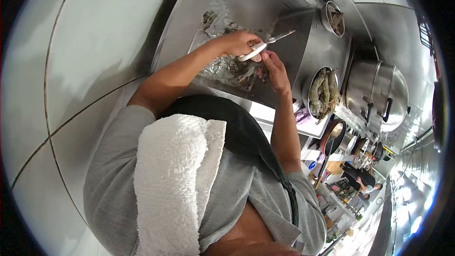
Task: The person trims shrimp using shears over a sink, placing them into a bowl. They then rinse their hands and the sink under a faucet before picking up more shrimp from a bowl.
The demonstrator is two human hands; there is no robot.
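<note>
Scissors, white-handled with steel blades [265, 45]: I log them gripped in the left hand [237, 43], fingers clenched through the handle, blades pointing out over the sink. Right hand [274, 68]: fingers pinched on a greyish raw prawn [253, 71], held just under the scissors above the stainless steel sink basin [294, 57]. Pile of wet prawn scraps [227, 68] lies in the basin below both hands. Round metal bowl of whole prawns [323, 94] stands beside the sink; large steel lidded pot [379, 95] just beyond.
</note>
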